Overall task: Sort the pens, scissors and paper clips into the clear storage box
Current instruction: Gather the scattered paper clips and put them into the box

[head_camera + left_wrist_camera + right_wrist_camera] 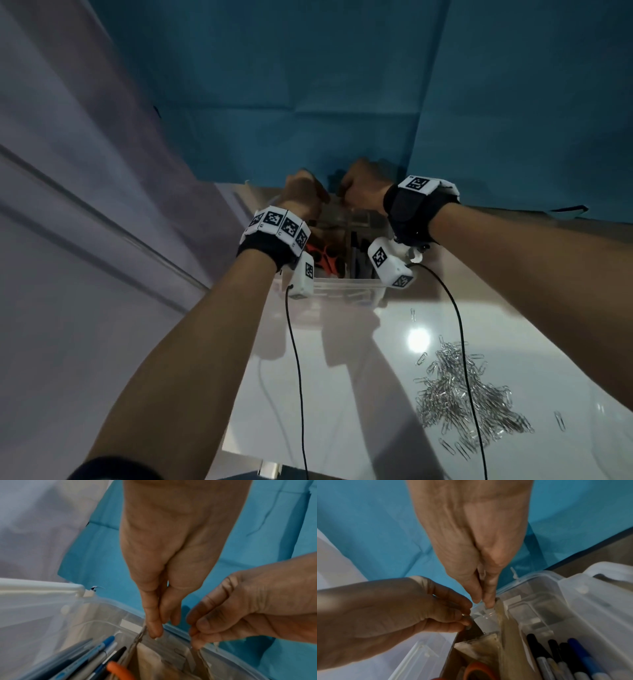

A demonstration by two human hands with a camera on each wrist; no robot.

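Note:
The clear storage box stands at the table's far end. Both hands reach over its far end. My left hand pinches the top edge of a brown cardboard divider between thumb and fingertips. My right hand pinches the other cardboard wall in the same way. Orange-handled scissors lie between the two walls. Pens lie alongside, and more pens show in the left wrist view. A pile of silver paper clips lies on the table at the near right.
A blue cloth hangs behind the box. A pale wall runs along the left. Two black wrist cables trail over the glossy white table. A few stray clips lie around the pile.

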